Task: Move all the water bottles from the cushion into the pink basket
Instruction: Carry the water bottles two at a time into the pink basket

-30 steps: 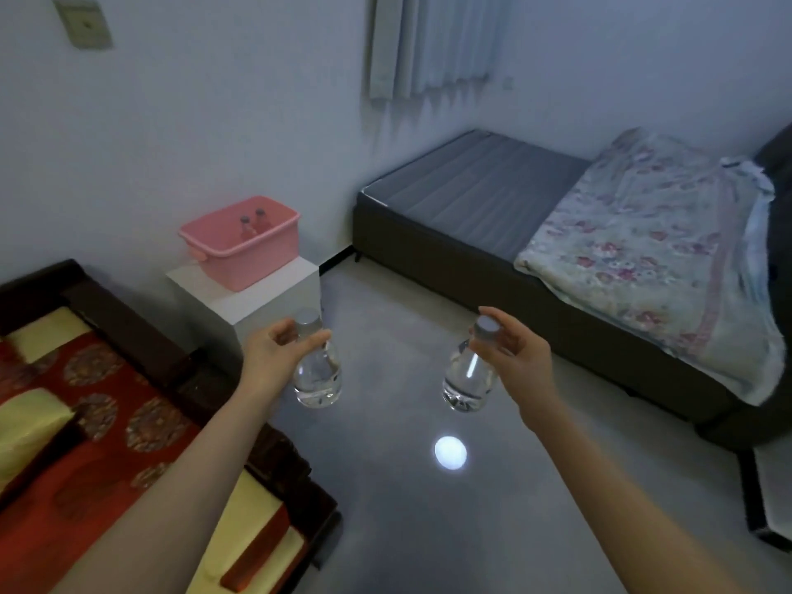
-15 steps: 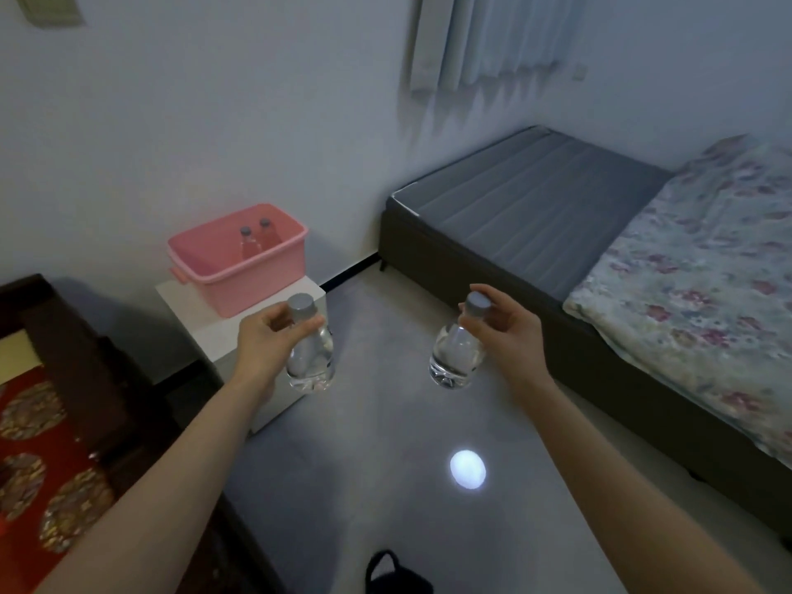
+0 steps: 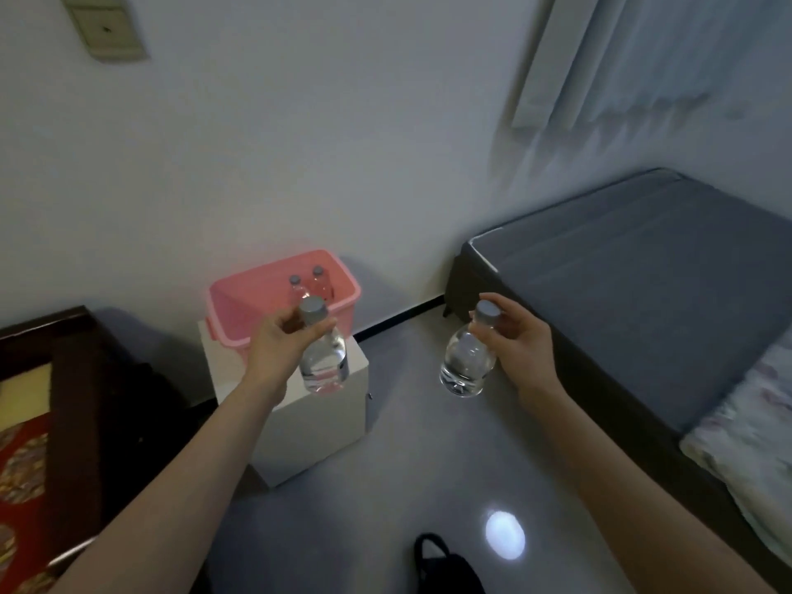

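My left hand (image 3: pixel 280 341) grips a clear water bottle (image 3: pixel 322 363) with a grey cap by its neck, just in front of the pink basket (image 3: pixel 240 310). My right hand (image 3: pixel 520 342) holds a second clear bottle (image 3: pixel 465 366) by its neck, in the air to the right of the basket. The pink basket stands on a white box (image 3: pixel 317 426) against the wall. Two bottles (image 3: pixel 309 282) stand upright inside it. The red and yellow cushion (image 3: pixel 19 460) shows at the left edge.
A dark wooden frame (image 3: pixel 81 405) borders the cushion on the left. A bed with a grey mattress (image 3: pixel 651 276) and a floral blanket (image 3: pixel 754 443) fills the right side. A black shoe (image 3: pixel 445 565) shows on the glossy grey floor (image 3: pixel 407 486) at the bottom.
I have come closer to the basket, which now sits larger and nearer the centre. Both hands carry their bottles forward. The cushion and the bed have slid toward the edges.
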Demonstrator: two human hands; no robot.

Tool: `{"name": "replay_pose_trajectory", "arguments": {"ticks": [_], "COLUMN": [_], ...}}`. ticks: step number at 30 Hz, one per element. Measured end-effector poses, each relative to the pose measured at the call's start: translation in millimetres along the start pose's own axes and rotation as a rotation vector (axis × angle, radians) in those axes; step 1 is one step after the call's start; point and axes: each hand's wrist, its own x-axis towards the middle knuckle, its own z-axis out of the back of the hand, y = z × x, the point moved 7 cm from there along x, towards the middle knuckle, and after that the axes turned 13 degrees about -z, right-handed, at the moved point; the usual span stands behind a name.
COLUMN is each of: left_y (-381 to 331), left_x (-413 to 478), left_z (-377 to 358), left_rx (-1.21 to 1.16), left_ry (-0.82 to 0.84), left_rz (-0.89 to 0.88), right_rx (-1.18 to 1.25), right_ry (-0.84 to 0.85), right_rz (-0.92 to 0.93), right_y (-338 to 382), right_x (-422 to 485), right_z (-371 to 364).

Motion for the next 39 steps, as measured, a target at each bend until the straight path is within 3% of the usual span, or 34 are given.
{"name": "replay_pose_trajectory", "arguments": {"ticks": [8,17,28,39], "left_y": [27.6,76.5,185.5,297.6], "left_x": [100.4,165.9,255.1,275.3], "left_z": [43.0,111.5,167.8,172.6], "left_rx": [0.035,0.056,0.118,0.294], "left_ry": [-0.308,-0.510,-0.477,-0.496], "left_rz": [0.014,0.034,0.178,0.342], "right_rx": [-0.012,-0.028,-0.160,-0.374], "right_ry": [0.268,0.514,0.542,0.557], "right_rz": [0.076,0.013,-0.096,-0.049], "right_y": [39.2,34.0,-30.8,-121.3], "right_x": [164.7,246.2,320.3,361.6], "right_z": [-101.9,-263.7,-413.0,-506.3]}}
